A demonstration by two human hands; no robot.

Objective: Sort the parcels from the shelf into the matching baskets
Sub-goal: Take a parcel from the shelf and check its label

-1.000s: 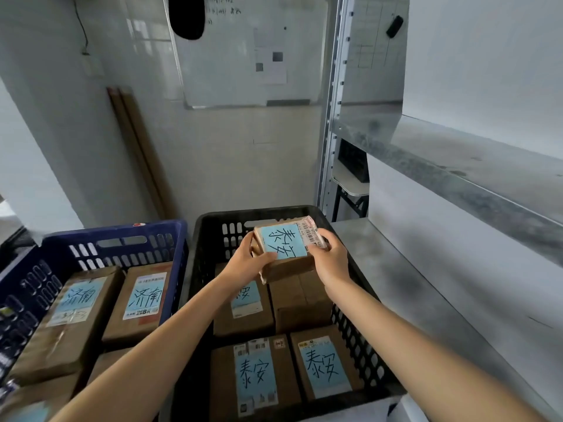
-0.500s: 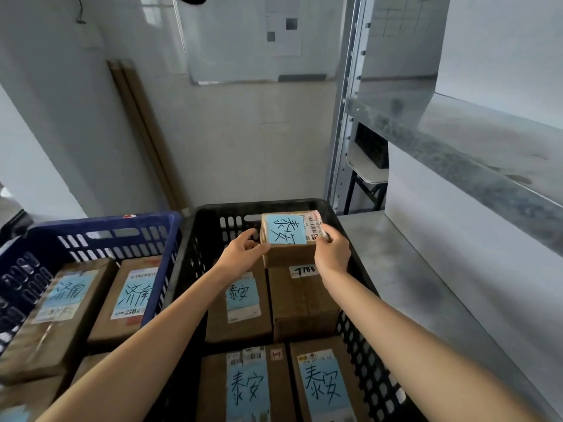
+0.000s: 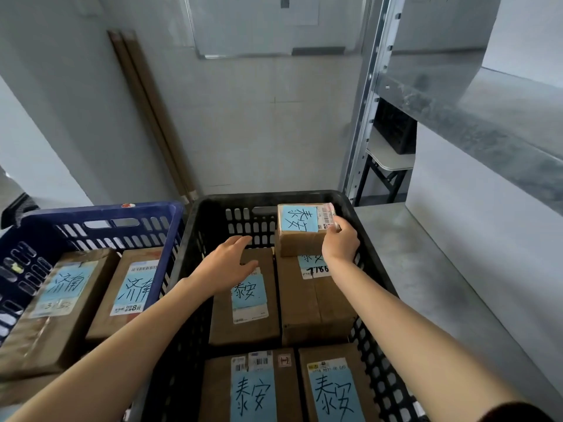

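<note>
**Right hand [image 3: 339, 243] on small parcel [image 3: 300, 231], black basket [image 3: 268, 197]**

I see my right hand pinching the small parcel's right edge. It sits atop a larger parcel [image 3: 313, 300] in the basket's far right corner. Left hand [image 3: 228, 266] hovers spread, apart from it. Grey shelf deck [image 3: 457, 269] borders the right rim, and the blue basket [image 3: 100, 210] adjoins on the left.

Both arms reach forward and slightly inward, forearms bare. The left forearm [image 3: 122, 345] runs up from the lower left, and the left hand [image 3: 227, 263] is spread palm down, fingers straight and a little apart, thumb out to the side, holding nothing. The right forearm [image 3: 411, 330] comes in from the lower right, a dark sleeve [image 3: 518, 412] at its upper end. The right hand [image 3: 339, 242], wrist bent, curls its fingers [image 3: 336, 222] on the right edge of a small parcel [image 3: 300, 231].
</note>
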